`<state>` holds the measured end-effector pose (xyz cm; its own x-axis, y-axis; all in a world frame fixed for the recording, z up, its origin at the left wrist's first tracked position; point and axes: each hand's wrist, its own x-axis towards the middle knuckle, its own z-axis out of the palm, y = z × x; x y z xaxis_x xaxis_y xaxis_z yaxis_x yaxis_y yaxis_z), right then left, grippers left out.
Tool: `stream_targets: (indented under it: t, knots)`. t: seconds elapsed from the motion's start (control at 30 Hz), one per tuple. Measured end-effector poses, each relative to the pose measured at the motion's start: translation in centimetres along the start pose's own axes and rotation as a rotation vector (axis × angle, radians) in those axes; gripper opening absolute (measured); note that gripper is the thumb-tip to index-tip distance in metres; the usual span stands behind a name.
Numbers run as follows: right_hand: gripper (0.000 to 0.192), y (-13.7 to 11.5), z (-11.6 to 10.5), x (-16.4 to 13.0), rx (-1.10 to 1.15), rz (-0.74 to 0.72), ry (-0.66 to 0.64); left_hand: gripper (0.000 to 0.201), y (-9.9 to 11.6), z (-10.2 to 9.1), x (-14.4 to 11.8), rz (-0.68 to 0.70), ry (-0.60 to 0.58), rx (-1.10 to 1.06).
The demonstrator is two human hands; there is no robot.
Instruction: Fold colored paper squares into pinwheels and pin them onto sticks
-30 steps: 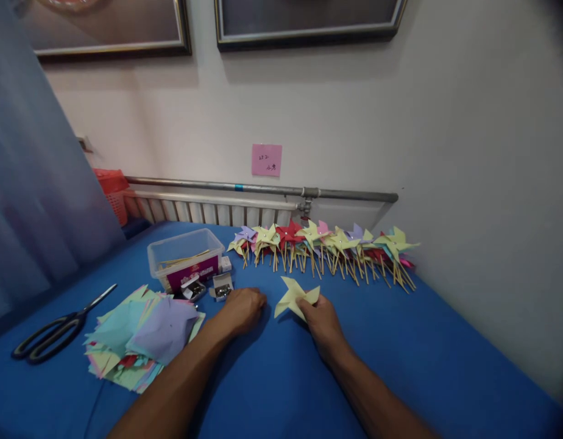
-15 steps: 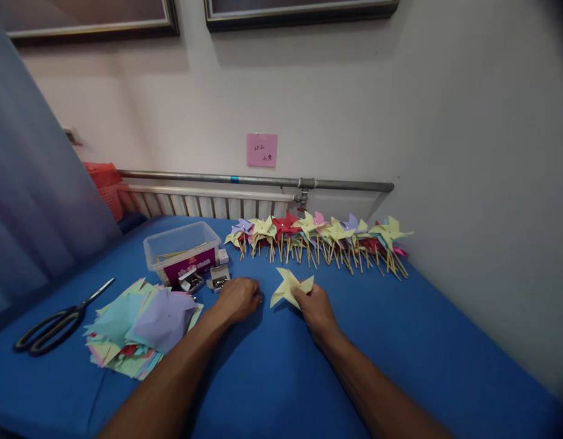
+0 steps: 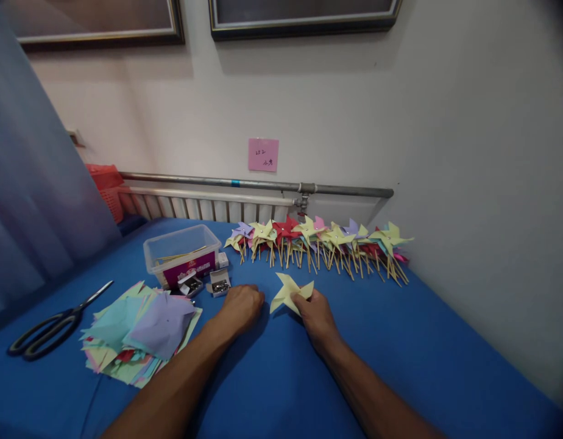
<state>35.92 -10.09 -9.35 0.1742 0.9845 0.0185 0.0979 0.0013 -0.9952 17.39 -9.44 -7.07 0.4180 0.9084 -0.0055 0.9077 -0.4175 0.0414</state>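
Observation:
A pale yellow paper pinwheel head, without a stick, is pinched between the thumb and fingers of my right hand. Just left of it, my left hand is closed with its knuckles up. Its fingertips are turned away, so whatever they hold is hidden. Behind my left wrist stands a small open box of metal pins, with a second small box beside it. A pile of cut coloured paper sheets lies left of my left forearm.
Finished pinwheels on sticks lie in a row at the back. A clear plastic tub holds thin sticks. Black-handled scissors lie at the left on the blue tabletop. A radiator and pipe run along the wall.
My left hand has shifted slightly right, closer to the yellow pinwheel head. A small shiny bit at its fingertips no longer shows. My right hand keeps its pinch; the view has tilted slightly upward.

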Motion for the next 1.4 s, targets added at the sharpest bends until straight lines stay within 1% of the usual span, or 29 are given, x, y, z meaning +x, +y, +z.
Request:
stream_targets:
  t: [0.2,0.37,0.53,0.73,0.9,1.03,1.13,1.23,1.4]
  knots:
    - [0.031,0.26,-0.06,0.16,-0.021,-0.011,0.007,0.027,-0.17,0.05,0.09,-0.008,0.042,-0.031]
    - [0.031,0.14,-0.02,0.04,-0.017,-0.014,0.009,0.027,-0.18,0.28,0.37,-0.015,0.017,0.001]
    - [0.03,-0.01,-0.04,-0.08,-0.038,-0.011,0.008,0.03,-0.27,0.53,0.5,-0.016,0.025,-0.013]
    - [0.033,0.0,-0.02,-0.06,-0.029,-0.016,0.018,0.03,-0.38,0.72,0.55,-0.063,0.024,-0.011]
    - [0.032,0.07,-0.1,-0.07,-0.022,-0.005,0.011,0.03,-0.4,0.57,0.44,-0.037,0.011,-0.009]
    - [0.031,0.2,-0.11,-0.05,-0.007,-0.002,0.0,0.028,-0.55,0.23,0.2,-0.019,0.026,-0.029]
    - [0.034,0.24,-0.06,-0.04,0.01,-0.011,-0.009,0.026,-0.59,-0.05,0.03,0.0,0.002,-0.04]
    - [0.035,0.19,-0.03,-0.06,-0.001,-0.012,0.0,0.029,-0.51,-0.18,-0.05,0.013,-0.035,-0.036]
    - [0.032,0.28,-0.08,0.01,-0.016,-0.013,-0.021,0.032,-0.59,0.14,0.2,0.002,-0.049,-0.031]
